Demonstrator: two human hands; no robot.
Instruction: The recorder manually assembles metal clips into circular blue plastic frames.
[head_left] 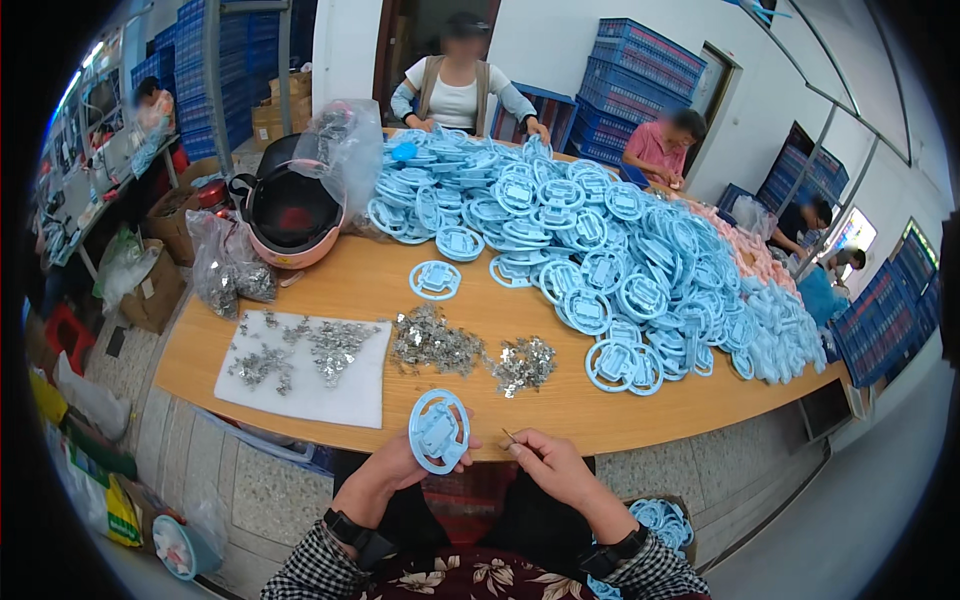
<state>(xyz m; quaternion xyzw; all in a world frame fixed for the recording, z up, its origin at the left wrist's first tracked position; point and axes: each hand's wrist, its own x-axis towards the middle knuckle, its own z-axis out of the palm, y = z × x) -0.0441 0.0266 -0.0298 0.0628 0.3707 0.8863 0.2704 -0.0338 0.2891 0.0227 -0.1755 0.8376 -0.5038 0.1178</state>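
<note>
My left hand (400,463) curls behind a light-blue round plastic part (439,432), gripping it by its lower rim, its openwork face tilted up at the table's near edge. My right hand (553,468) pinches a thin sliver (508,435), too small to identify, between thumb and forefinger, just beside that edge and apart from the part. Ahead of me, open tabletop (580,425) runs rightward below the heap of blue parts (600,240). Leftward I have less room: two mounds of metal clips (435,340) and a white foam sheet (300,392) reach near the front edge.
</note>
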